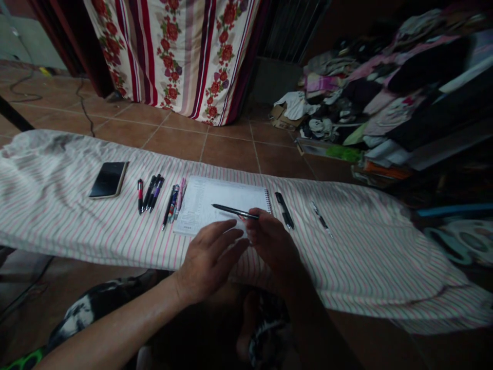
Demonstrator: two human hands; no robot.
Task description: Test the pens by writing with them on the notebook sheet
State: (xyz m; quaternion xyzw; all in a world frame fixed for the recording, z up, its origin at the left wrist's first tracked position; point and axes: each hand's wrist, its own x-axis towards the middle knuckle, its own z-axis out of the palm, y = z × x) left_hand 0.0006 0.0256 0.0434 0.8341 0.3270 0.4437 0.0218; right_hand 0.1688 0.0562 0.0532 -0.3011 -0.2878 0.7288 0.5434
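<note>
Between the fingers of my right hand [271,239] is a black pen [234,210], its tip pointing left over a spiral notebook [227,194]. My left hand [213,254] hovers at the notebook's front edge, fingers stretched and slightly curved, with nothing in them. Its fingertips come near my right hand; I cannot tell whether they touch. Left of the notebook lie several pens, a mixed group [174,203] beside the page and a darker group [152,192] farther left. On the right are black pens [285,210] and a white-and-black pen [322,220].
A smartphone [109,180] lies on the striped cloth [370,246] covering the table. Beyond the table hangs a floral curtain [177,56] above the tiled floor [231,139]. A heap of clothes [346,87] fills the back right. A cable [85,109] runs along the floor at left.
</note>
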